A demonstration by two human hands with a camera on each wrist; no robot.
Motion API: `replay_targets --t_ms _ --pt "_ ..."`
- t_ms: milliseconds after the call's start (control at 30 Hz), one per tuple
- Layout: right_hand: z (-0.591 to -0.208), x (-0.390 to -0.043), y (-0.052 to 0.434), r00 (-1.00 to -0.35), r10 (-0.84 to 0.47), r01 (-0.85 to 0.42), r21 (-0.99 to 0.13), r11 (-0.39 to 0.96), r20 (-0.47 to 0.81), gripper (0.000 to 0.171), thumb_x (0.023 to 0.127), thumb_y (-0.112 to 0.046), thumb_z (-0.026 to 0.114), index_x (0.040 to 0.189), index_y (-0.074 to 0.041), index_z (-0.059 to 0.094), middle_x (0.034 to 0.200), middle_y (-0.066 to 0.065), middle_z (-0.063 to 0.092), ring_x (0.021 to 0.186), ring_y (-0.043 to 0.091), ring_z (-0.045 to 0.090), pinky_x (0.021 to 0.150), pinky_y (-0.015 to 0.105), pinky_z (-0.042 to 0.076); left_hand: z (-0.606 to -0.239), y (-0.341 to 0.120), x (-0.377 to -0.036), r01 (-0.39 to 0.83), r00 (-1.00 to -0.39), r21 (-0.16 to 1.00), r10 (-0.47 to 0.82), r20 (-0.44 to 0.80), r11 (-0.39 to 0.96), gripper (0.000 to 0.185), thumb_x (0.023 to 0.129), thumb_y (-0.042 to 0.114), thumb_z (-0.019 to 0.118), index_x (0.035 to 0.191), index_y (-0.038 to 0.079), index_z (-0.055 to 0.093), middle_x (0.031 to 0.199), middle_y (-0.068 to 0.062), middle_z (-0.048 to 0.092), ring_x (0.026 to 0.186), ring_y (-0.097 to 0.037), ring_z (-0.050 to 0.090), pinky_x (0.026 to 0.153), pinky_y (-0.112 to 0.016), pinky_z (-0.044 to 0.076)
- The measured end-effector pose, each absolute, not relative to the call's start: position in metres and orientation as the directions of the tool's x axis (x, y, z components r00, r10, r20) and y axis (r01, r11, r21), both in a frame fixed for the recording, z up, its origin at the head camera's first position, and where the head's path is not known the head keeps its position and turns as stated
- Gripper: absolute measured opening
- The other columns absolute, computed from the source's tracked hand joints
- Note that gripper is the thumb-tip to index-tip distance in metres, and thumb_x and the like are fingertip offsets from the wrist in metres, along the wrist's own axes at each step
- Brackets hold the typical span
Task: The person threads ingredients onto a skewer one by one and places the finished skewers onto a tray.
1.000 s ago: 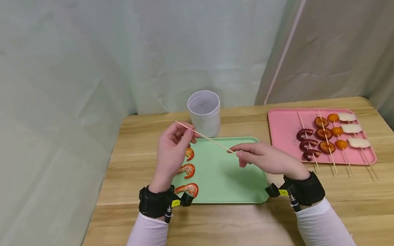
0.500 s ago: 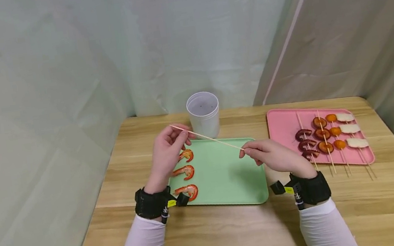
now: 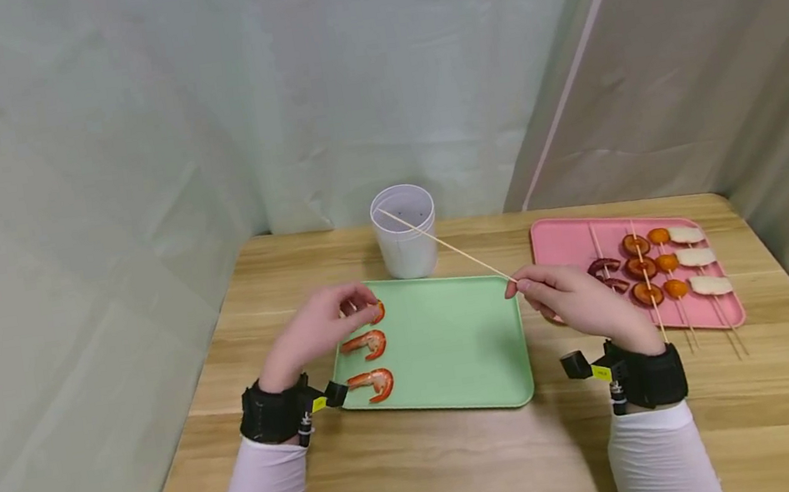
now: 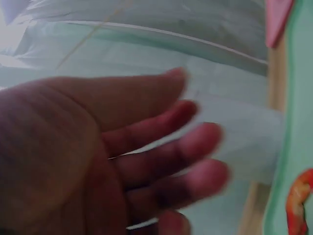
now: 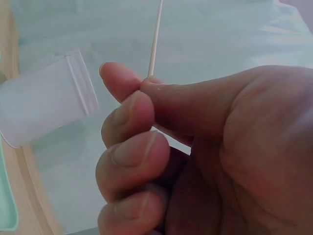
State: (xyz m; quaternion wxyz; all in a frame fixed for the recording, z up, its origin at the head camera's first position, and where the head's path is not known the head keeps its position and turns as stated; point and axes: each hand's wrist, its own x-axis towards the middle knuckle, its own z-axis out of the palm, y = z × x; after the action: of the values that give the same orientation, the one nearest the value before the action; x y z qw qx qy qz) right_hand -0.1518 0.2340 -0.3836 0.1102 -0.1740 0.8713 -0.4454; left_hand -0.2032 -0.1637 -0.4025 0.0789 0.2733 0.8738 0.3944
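Between thumb and forefinger my right hand [image 3: 572, 297] pinches one end of a thin wooden skewer [image 3: 447, 244]; in the right wrist view the skewer [image 5: 155, 41] rises from the fingertips. In the head view its far end overlaps the cup. My left hand [image 3: 318, 324] hovers at the far left corner of a green tray [image 3: 447, 348], fingers loosely bent with nothing between them in the left wrist view. Its fingertips partly hide the farthest shrimp [image 3: 379, 312]. Two more cooked shrimp, a middle one [image 3: 366, 344] and a near one [image 3: 374, 383], lie below it along the tray's left side.
A white cup [image 3: 407, 248] stands behind the green tray. On the right, a pink tray [image 3: 553, 245] carries several loaded skewers: dark curled pieces [image 3: 605, 267], mushroom slices [image 3: 642, 268], orange balls [image 3: 667, 264] and white pieces [image 3: 695, 257]. A curtain [image 3: 370, 73] hangs behind the table [image 3: 412, 479].
My left hand has let go of the skewer and moved down and left to the farthest shrimp. The right hand has drawn the skewer rightward, its free end now pointing up toward the cup.
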Motion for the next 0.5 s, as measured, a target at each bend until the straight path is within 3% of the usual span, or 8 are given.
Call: replay_targets --t_ms 200,500 --pt "-0.383 -0.151 0.236 -0.918 -0.395 -0.186 -0.83 0.526 -0.044 0.027 0.117 -0.02 0.046 0.115 -0.011 0.072 0.077 0.015 0.053 0.058 0.019 0.048 0.055 0.032 0.045 -0.426 -0.17 -0.198 0.469 -0.747 0.567 0.646 -0.154 0.677 0.016 0.091 0.017 0.086 0.097 0.011 0.072 0.077 0.006 0.059 0.071 -0.011 0.055 0.069 -0.031 0.048" --pt "-0.384 -0.152 0.235 -0.914 -0.405 -0.207 -0.824 0.528 -0.03 0.027 0.117 -0.02 0.047 0.114 -0.012 0.072 0.081 0.008 0.057 0.061 0.028 0.05 0.054 0.03 0.044 -0.441 -0.167 -0.188 0.43 -0.766 0.488 0.593 -0.247 0.76 0.026 0.083 0.023 0.093 0.084 0.017 0.068 0.07 0.008 0.056 0.063 -0.01 0.051 0.061 -0.03 0.043"
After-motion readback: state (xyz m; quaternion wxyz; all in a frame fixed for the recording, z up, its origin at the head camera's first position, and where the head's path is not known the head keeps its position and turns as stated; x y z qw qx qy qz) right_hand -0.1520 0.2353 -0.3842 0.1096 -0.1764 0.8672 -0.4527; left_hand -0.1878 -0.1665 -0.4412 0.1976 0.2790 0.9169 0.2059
